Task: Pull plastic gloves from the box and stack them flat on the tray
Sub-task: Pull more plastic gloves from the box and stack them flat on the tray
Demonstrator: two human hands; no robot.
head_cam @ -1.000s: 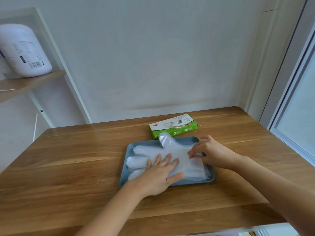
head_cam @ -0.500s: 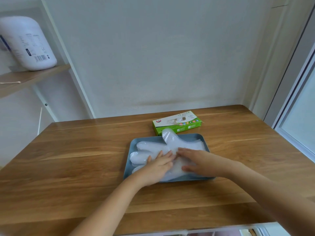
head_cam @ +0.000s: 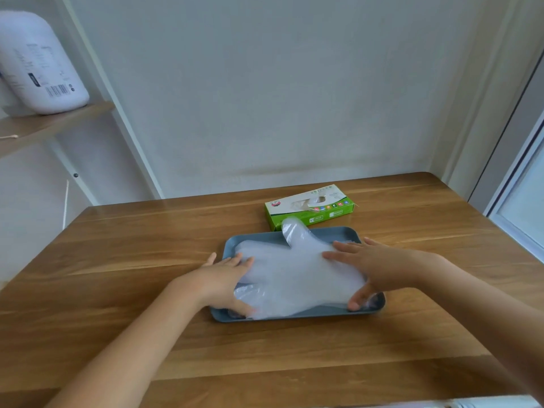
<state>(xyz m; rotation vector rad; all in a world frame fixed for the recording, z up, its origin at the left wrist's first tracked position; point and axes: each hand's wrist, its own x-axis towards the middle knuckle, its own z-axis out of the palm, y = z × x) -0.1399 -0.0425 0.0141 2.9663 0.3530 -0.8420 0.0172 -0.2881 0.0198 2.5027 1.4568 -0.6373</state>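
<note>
Translucent whitish gloves (head_cam: 297, 275), blue-grey tray (head_cam: 323, 312), green-and-white box (head_cam: 309, 209), brown wood-grain tabletop (head_cam: 147, 245), white barcoded container (head_cam: 38, 66).

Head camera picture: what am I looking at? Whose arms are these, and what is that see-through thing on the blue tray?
No robot here: a person wears a camera on the head, so you look down along their two bare arms. On the wooden table sits a blue tray, and behind it a green glove box with plastic showing at its opening. On the tray lies a see-through plastic glove, its thumb reaching over the far rim. The left hand and right hand both press flat on it with straight fingers; neither seems to grip it. At far left a white container rests on a shelf.
</note>
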